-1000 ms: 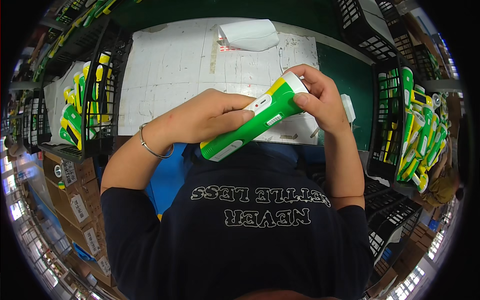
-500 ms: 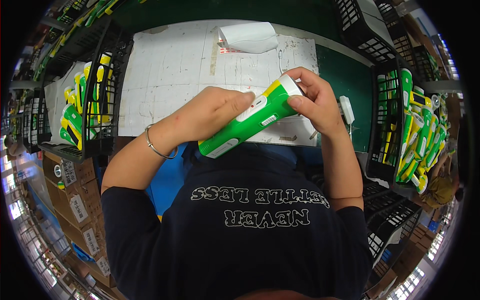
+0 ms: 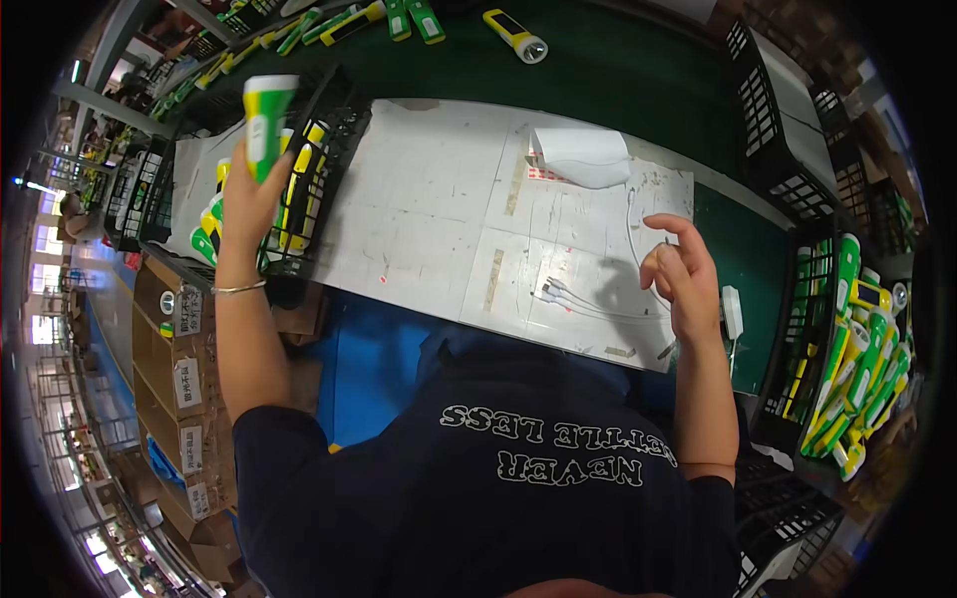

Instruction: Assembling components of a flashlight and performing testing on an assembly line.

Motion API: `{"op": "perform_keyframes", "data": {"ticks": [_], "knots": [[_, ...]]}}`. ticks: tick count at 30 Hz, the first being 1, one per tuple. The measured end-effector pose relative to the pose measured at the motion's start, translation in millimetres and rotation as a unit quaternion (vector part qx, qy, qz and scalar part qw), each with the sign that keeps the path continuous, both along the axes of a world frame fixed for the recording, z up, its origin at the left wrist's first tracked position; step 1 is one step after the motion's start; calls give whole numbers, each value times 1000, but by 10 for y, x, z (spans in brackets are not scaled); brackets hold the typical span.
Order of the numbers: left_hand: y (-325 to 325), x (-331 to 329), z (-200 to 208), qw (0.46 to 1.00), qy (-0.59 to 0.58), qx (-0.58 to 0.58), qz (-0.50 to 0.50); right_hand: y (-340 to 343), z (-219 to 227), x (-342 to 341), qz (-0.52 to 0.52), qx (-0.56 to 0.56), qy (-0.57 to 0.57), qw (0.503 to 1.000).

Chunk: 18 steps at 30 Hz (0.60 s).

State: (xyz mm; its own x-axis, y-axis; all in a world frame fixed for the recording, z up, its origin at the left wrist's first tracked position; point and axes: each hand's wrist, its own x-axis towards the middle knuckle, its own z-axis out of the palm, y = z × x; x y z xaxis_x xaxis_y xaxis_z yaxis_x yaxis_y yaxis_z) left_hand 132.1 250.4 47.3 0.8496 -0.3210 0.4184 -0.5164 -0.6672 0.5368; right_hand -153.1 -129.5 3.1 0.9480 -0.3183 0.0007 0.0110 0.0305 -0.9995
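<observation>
A green and yellow flashlight (image 3: 265,125) with a white head rim stands nearly upright in my left hand (image 3: 249,204), head end up. My fingers wrap its lower part, above a black plastic crate (image 3: 334,125) that holds several similar flashlights. My right hand (image 3: 688,284) hovers over the right side of the white work board (image 3: 429,199). Its index finger reaches out and the other fingers are loosely bent, with nothing visible in them. White charging cables (image 3: 588,301) lie on the board beside that hand.
A curled white paper (image 3: 583,157) lies toward the back of the board. At right, a black crate (image 3: 797,329) is heaped with flashlights, near a white plug-like block (image 3: 733,312). More flashlights, including a yellow one (image 3: 516,38), lie across the far green surface. Cardboard boxes (image 3: 164,379) stand at lower left.
My left hand has carried the flashlight from in front of me to above the left crate. My right hand has let go of its head end. The view has shifted.
</observation>
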Motion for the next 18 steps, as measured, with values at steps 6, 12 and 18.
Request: {"op": "perform_keyframes", "data": {"ticks": [6,12,18], "knots": [[974,769,-214,957,204,145,149,-18,-80,130,11,38,37,999],[717,1186,-284,902,38,370,220,-13,-120,211,47,83,50,994],[-1811,1267,-352,971,-145,102,-163,237,-440,180,91,85,86,988]]}}
